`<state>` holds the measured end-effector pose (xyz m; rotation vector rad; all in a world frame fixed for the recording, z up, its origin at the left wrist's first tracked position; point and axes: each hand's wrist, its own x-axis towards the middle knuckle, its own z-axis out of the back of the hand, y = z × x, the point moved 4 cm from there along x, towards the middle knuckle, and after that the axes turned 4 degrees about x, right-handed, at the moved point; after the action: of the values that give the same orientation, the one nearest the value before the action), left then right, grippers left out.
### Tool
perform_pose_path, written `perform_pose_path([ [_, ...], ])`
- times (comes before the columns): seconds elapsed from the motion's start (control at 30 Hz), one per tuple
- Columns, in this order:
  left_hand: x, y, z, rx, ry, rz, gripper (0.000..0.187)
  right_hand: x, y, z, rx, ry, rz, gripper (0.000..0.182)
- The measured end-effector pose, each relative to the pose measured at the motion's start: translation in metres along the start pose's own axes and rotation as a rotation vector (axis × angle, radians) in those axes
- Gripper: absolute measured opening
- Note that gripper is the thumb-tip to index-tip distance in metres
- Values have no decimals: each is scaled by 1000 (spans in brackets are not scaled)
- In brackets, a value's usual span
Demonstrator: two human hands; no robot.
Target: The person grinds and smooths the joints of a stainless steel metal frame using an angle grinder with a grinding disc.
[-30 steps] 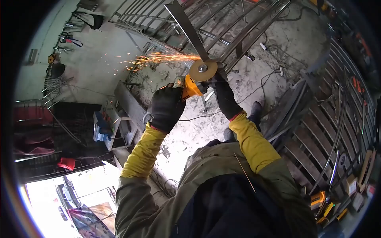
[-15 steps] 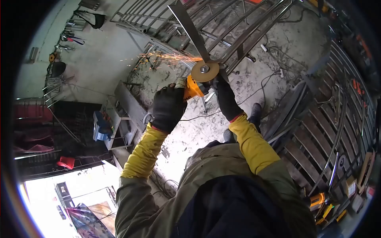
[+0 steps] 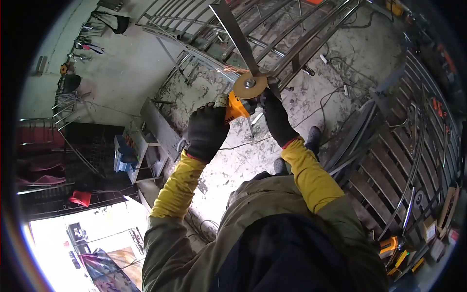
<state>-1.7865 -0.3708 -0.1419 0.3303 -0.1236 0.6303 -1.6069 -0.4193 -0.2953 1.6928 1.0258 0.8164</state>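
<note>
Both black-gloved hands hold a closed grip on the yellow-orange angle grinder (image 3: pixel 236 106): the left hand (image 3: pixel 206 130) wraps its body, the right hand (image 3: pixel 275 117) steadies it near the head. Its tan round disc (image 3: pixel 249 85) meets the flat grey steel bar (image 3: pixel 236 35) leaning over the dusty concrete floor (image 3: pixel 311 92). Doing this well likely means a shallow disc angle, light even pressure and firm wrists. Compared with a second ago, the bright orange spark spray to the left has nearly died out.
</note>
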Motion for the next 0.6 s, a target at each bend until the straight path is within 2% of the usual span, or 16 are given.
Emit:
perform_pose_path([
  [0.07, -5, 2, -1, 13, 13, 7, 57, -6, 2, 6, 53, 20, -32, 44],
  [0.13, -23, 12, 2, -2, 55, 100, 55, -11, 19, 19, 99, 37, -60, 42],
  [0.17, -41, 25, -12, -12, 88, 126, 57, -18, 33, 27, 60, 200, -124, 42],
  [0.2, -49, 24, 6, -84, 70, 193, 64, -23, 42, 34, 18, 363, -186, 42],
  [0.23, -65, 29, 3, -172, 55, 267, 64, -27, 31, 47, 81, 337, -240, 43],
  [0.27, -82, 36, -1, -261, 39, 344, 64, -29, 86, 54, -323, 439, -130, 47],
  [0.33, -109, 40, -6, -389, 107, 556, 61, -22, 121, 55, 215, 377, -46, 49],
  [0.4, -138, 39, -19, -451, -19, 668, 57, -1, 167, 57, 191, 236, 281, 50],
  [0.47, -157, 32, -22, -558, -70, 777, 49, 18, 228, 30, 154, 175, 484, 54],
  [0.5, -166, 29, -26, -574, -74, 783, 49, 32, 235, 18, 138, 182, 482, 54],
  [0.57, -188, 25, -39, -685, -49, 938, 40, 60, 250, 2, -90, -23, 599, 45],
  [0.6, -195, 22, -39, -697, -55, 947, 40, 64, 259, -8, -101, -12, 600, 45],
])
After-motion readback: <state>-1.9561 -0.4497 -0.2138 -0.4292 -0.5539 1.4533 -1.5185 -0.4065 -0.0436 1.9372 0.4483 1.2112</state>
